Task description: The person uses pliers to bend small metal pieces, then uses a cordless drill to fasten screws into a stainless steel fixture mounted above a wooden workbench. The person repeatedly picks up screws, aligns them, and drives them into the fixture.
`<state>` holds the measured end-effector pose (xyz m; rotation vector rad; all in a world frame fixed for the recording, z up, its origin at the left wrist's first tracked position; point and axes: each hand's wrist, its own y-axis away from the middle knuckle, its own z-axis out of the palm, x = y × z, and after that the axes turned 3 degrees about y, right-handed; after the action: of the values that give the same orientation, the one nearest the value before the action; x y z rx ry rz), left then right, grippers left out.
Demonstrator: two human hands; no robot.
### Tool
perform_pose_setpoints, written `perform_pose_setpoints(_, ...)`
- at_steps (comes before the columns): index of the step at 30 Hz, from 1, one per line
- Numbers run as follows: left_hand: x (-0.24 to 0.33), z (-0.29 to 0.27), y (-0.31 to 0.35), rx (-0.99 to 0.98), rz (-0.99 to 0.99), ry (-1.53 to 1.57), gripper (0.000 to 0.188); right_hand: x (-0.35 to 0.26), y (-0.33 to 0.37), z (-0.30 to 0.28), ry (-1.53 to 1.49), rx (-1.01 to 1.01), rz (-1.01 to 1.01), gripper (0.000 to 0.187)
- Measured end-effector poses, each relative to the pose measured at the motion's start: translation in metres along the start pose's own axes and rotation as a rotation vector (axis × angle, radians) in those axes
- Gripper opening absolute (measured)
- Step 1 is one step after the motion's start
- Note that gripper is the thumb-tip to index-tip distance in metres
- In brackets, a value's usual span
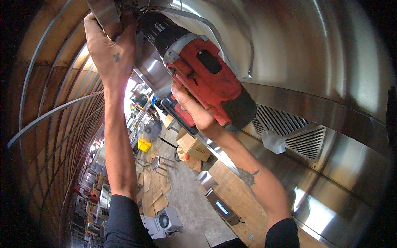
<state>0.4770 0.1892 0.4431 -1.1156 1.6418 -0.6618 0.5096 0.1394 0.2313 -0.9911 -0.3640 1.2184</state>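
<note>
My right hand is wrapped round the handle of a red and black cordless drill, which slants up toward the upper left. The drill's black chuck end reaches close to my left hand, raised at the top left. Between that hand's thumb and fingers is a flat metal piece; the fingertips are hidden behind it. The drill's tip and whatever it meets are too dark to make out. Curved stainless steel sheet rises beside and behind the drill.
Slatted metal filters and a small translucent cup are at right. Below lie a wooden surface with a lit-display box, a cardboard box and a stool. A person stands far off.
</note>
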Motion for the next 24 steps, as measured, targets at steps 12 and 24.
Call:
perform_pose_setpoints(12, 0.002, 0.002, -0.001, 0.051, -0.028, 0.037, 0.031, 0.007, -0.002, -0.005, 0.161, -0.074, -0.056, 0.021)
perform_pose_setpoints(24, -0.011, -0.027, -0.009, -0.161, -0.198, -0.058, 0.037, 0.008, 0.002, 0.000, 0.014, -0.086, 0.071, 0.023)
